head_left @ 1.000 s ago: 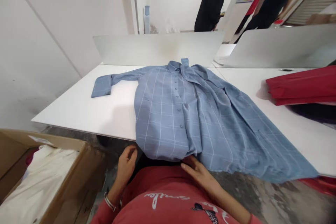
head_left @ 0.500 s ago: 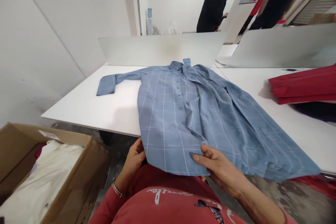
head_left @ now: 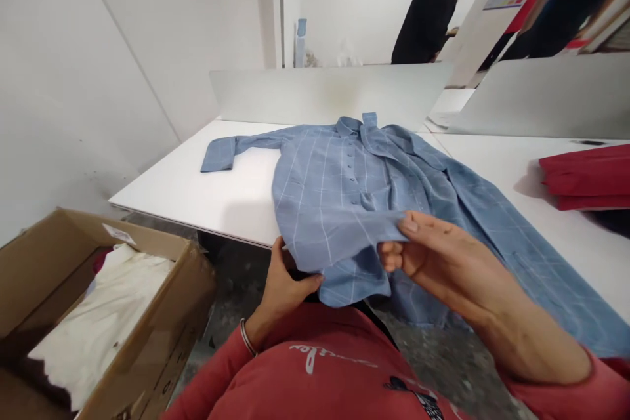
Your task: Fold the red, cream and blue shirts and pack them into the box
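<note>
A blue shirt (head_left: 315, 177) with pale check lines and a buttoned front lies spread across the white table (head_left: 246, 200), collar toward the far side. Its lower front overhangs the near edge. My right hand (head_left: 443, 252) pinches a corner of the front hem between thumb and fingers and holds it raised, so the cloth rises in a fold. Lower and to the left, my left hand (head_left: 288, 285) grips the shirt's side edge near the hem, thumb in front; some of its fingers are hidden by the cloth.
An open cardboard box (head_left: 162, 289) with cream cloth (head_left: 113, 315) stands at left, below the table. Folded red cloth (head_left: 585, 174) lies on the table at right. A frosted partition (head_left: 295, 95) runs along the back edge, with people (head_left: 430, 10) beyond it.
My right hand has lifted the hem corner up and away from my body, folding the front. My left hand has shifted along the side edge toward the hem. The view has turned slightly left.
</note>
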A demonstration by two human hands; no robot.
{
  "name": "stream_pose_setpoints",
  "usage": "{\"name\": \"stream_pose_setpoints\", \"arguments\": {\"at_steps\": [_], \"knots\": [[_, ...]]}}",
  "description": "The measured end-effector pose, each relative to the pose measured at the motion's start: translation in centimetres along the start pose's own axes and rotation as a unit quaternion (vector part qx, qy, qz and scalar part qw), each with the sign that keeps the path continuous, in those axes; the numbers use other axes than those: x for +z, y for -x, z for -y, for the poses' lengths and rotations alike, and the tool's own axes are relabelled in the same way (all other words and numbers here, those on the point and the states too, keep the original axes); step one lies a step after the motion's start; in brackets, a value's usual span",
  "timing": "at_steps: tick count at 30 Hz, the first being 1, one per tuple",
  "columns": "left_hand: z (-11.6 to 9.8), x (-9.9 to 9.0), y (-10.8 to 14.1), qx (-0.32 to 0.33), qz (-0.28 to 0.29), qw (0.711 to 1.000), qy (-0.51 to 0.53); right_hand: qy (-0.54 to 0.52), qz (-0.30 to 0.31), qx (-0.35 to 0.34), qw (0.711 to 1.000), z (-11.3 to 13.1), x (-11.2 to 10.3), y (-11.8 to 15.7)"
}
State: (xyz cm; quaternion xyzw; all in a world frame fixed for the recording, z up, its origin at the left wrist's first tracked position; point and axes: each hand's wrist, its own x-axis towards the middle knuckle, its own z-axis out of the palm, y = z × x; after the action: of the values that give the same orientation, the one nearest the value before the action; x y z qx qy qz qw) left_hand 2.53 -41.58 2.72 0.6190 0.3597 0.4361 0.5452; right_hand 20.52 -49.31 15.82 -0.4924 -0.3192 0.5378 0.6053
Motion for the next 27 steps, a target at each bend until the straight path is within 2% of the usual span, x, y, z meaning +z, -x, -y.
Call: {"name": "stream_pose_setpoints", "arguments": {"at_steps": [4, 9, 11, 13, 15, 17, 21, 25, 27], "knots": [[-0.5, 0.6, -0.4, 0.01, -0.029, 0.997, -0.077, -0.018, 0.015, -0.052, 0.998, 1.9, 1.5, -1.1], [-0.8, -0.8, -2.1, 0.018, -0.107, 0.984, -0.143, 0.005, 0.03, -0.094, 0.995, 2.7, 0.9, -0.8], [-0.5, -1.3, -2.6, 0.077, -0.146, 0.961, -0.22, 0.012, 0.017, -0.098, 0.995, 2.8, 0.6, -0.6], [-0.1, -1.3, -2.9, 0.165, -0.163, 0.927, -0.295, 0.02, 0.005, -0.099, 0.995, 2.9, 0.4, -0.5], [0.5, -0.7, -2.9, 0.23, -0.149, 0.9, -0.34, 0.031, -0.001, -0.102, 0.994, 3.1, 0.6, -0.5], [1.0, -0.1, -3.1, 0.256, -0.132, 0.889, -0.357, 0.046, -0.005, -0.108, 0.993, 3.4, 0.8, -0.6], [1.3, -0.3, -4.2, 0.256, -0.12, 0.89, -0.359, 0.059, -0.028, -0.122, 0.99, 3.9, 0.8, -0.7], [0.2, -2.6, -4.8, 0.193, -0.152, 0.918, -0.31, 0.033, -0.042, -0.144, 0.988, 4.1, -0.2, -0.5], [-0.6, -4.0, -4.5, 0.192, -0.176, 0.916, -0.305, 0.022, -0.029, -0.143, 0.989, 3.9, -1.0, -0.2]]}}
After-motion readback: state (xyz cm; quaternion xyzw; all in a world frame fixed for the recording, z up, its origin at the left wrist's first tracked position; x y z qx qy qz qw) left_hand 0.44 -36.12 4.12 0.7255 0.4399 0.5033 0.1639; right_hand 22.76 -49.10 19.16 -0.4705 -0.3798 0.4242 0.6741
